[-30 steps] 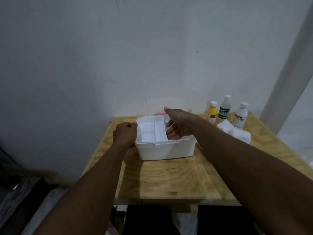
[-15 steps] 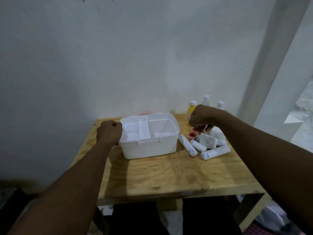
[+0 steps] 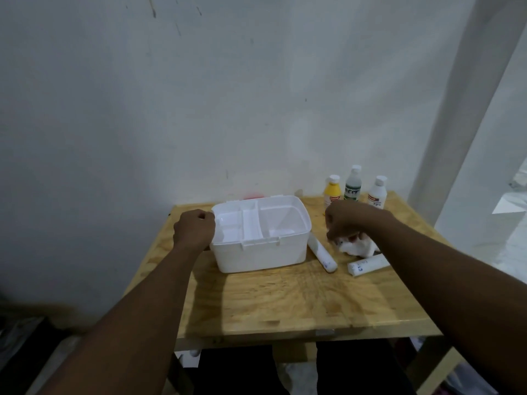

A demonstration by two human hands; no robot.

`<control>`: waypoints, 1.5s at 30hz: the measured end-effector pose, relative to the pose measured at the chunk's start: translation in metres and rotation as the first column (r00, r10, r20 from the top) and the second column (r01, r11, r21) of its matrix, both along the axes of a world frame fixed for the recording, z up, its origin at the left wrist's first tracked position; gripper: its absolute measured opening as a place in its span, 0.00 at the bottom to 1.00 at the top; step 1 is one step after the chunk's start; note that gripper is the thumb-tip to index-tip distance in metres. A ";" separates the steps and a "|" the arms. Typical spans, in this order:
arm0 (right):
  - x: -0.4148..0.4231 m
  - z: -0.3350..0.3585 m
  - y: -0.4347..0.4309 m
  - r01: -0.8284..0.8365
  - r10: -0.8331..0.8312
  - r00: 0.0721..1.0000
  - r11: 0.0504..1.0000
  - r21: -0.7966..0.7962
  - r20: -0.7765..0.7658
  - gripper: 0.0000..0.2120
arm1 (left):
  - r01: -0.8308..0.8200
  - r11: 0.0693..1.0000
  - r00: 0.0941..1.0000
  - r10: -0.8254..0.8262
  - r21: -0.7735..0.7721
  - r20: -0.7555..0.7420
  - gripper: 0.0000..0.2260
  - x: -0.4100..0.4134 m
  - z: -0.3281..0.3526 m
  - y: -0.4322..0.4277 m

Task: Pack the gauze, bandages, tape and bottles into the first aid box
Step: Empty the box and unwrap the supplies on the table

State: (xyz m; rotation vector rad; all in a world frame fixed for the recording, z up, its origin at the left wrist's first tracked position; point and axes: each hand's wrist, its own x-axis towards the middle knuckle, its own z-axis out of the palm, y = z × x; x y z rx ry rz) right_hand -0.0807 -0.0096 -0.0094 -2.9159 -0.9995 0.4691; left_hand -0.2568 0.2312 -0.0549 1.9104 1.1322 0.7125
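- Our right hand (image 3: 346,220) hangs knuckles-up over the supplies to the right of the box, with its fingers curled down into a small heap of white gauze (image 3: 359,249). The fingertips are hidden, so we cannot tell whether they have closed on anything.
- Our left hand (image 3: 194,230) is balled against the left end of the first aid box (image 3: 261,253) with the thumb at the rim. It grips that end and braces the box.
- The box stands open on the wooden table (image 3: 285,303), with small divided compartments on its left and one larger well on its right. We see none of the supplies inside it.
- One rolled bandage (image 3: 322,253) lies just beside the box's right wall, and a second bandage roll (image 3: 368,265) lies near the gauze.
- A yellow bottle (image 3: 332,192), a green-labelled bottle (image 3: 352,185) and a white bottle (image 3: 377,193) stand upright at the back right, well apart from the box.
- No tape is in view (it may sit under our hand).
- We judge packing has barely begun, and the step in hand is the first pickup from the pile.
- Next we need a firm pinch on the soft gauze, a lift over the box's right wall and a drop into the large well while the left hand steadies the box.
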 end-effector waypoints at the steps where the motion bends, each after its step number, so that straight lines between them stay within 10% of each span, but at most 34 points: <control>1: 0.000 0.011 0.003 -0.005 0.004 1.000 0.999 0.053 0.031 0.10 | -0.003 1.000 1.000 0.003 -0.001 0.003 0.09 0.000 0.000 0.000; 9: -0.046 0.033 0.064 -0.045 0.164 0.982 0.671 0.740 -0.089 0.10 | 0.003 1.000 0.999 -0.002 -0.024 0.033 0.09 -0.002 -0.002 -0.001; 31: -0.068 -0.029 0.097 -0.355 0.303 0.934 0.844 0.401 0.188 0.19 | 0.014 1.000 1.000 -0.014 -0.003 0.015 0.08 -0.003 0.000 -0.001; 37: -0.058 -0.008 0.085 -0.233 0.224 0.970 0.722 0.652 0.099 0.15 | 0.034 0.999 0.999 -0.033 0.027 -0.030 0.11 -0.001 0.001 0.002; 41: -0.025 0.019 0.060 -0.121 0.055 0.992 0.670 0.733 0.114 0.10 | 0.045 0.973 0.986 -0.007 0.226 -0.166 0.14 -0.003 0.010 0.003; 45: 0.021 0.021 0.019 -0.113 -0.008 0.978 0.816 0.567 0.207 0.06 | 0.171 0.852 0.981 -0.100 0.494 -0.167 0.11 0.006 0.033 0.003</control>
